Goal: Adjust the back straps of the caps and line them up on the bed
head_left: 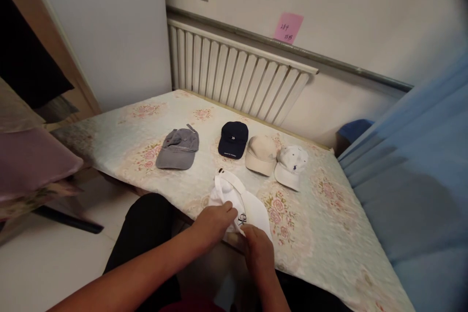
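A white cap (257, 209) with dark lettering lies at the near edge of the table, its brim towards the right and its strap raised at the upper left. My left hand (215, 222) pinches the cap's near side, fingers closed on it. Close beside it on the right, my right hand (258, 246) grips the cap's lower edge, partly hiding the lettering. Beyond the hands sit a grey cap (178, 148) on the left, a navy cap (233, 140) in the middle, a beige cap (261, 155), and another white cap (291, 166) touching or nearly touching the beige one.
The caps rest on a table with a floral cloth (321, 234). Behind it are a white radiator (237, 70) and a wall with a pink note (288, 28). A blue curtain (413, 165) hangs at the right; clothes (32, 161) hang at the left.
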`<state>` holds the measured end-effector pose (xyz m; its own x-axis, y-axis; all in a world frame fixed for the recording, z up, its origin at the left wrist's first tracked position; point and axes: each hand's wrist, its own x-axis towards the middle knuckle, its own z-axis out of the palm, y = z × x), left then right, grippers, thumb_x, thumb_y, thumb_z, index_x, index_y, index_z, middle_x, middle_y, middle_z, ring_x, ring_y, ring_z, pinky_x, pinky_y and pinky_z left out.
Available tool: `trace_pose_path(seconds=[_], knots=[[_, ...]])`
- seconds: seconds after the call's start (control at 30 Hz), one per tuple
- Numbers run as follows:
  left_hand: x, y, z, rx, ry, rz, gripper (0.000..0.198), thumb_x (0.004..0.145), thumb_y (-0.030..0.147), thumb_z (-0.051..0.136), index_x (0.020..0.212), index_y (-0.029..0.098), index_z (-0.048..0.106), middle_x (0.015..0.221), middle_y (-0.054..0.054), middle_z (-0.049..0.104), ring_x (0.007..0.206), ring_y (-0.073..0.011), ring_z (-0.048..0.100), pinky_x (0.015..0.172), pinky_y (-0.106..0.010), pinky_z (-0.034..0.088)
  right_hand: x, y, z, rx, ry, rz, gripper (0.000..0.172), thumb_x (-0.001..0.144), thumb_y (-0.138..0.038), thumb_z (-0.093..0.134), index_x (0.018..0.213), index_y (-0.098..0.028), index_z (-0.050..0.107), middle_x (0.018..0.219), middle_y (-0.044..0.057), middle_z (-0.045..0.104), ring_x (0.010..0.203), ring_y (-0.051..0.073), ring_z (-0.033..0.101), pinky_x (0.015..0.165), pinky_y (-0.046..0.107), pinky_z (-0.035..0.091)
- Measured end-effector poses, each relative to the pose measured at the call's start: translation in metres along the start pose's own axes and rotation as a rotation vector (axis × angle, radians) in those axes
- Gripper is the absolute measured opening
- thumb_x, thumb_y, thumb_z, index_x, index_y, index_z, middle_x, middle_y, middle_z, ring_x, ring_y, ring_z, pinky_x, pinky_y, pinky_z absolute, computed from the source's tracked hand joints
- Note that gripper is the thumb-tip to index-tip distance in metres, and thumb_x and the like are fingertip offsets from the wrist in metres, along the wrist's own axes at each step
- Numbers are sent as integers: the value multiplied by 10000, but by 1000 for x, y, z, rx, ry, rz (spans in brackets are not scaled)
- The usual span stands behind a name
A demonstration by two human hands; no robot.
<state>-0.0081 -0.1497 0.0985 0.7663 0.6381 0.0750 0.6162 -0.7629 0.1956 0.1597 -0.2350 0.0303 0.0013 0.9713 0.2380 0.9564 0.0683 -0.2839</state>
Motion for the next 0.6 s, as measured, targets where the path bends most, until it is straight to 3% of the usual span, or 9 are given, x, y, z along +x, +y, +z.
trace_pose_path(seconds=[0.1, 0.2, 0.33, 0.4, 0.6], knots=[[-1, -4, -5, 20, 15, -43, 134, 870, 124, 404, 879, 189, 521, 890, -32, 574, 707, -155, 572, 614, -259, 455, 1, 2, -2, -72, -9, -9, 261, 819, -82, 473, 980, -220, 626, 947, 42, 689, 833, 193, 621, 712, 271, 389], [-2, 6, -8, 14, 5, -71, 137, 874, 124, 403, 903, 174, 527, 909, -50, 581, 748, -183, 589, 617, -280, 463, 5, -6, -5, -147, -9, 33, 233, 821, -98, 489, 963, -225, 622, 872, 40, 689, 773, 194, 620, 665, 277, 380], [-2, 26, 4, -18, -72, 19, 188, 875, 110, 388, 993, 151, 528, 923, -73, 599, 766, -218, 610, 596, -305, 473, 10, -23, -14, -169, -12, 58, 174, 839, -120, 482, 898, -215, 616, 799, 47, 680, 721, 200, 620, 624, 288, 371], [0, 29, 13, 1, -98, -6, 216, 872, 93, 375, 1018, 136, 527, 921, -88, 603, 753, -228, 618, 582, -312, 473, 11, -30, -18, -171, -22, 57, 176, 846, -117, 468, 878, -204, 618, 770, 56, 676, 709, 208, 626, 613, 294, 375], [3, 11, 22, -2, -57, 30, 109, 877, 178, 440, 912, 172, 543, 879, -55, 595, 692, -179, 597, 595, -283, 449, 6, -23, -17, -103, -21, 82, 231, 869, -176, 456, 1005, -210, 640, 838, 67, 710, 753, 231, 664, 629, 307, 436]])
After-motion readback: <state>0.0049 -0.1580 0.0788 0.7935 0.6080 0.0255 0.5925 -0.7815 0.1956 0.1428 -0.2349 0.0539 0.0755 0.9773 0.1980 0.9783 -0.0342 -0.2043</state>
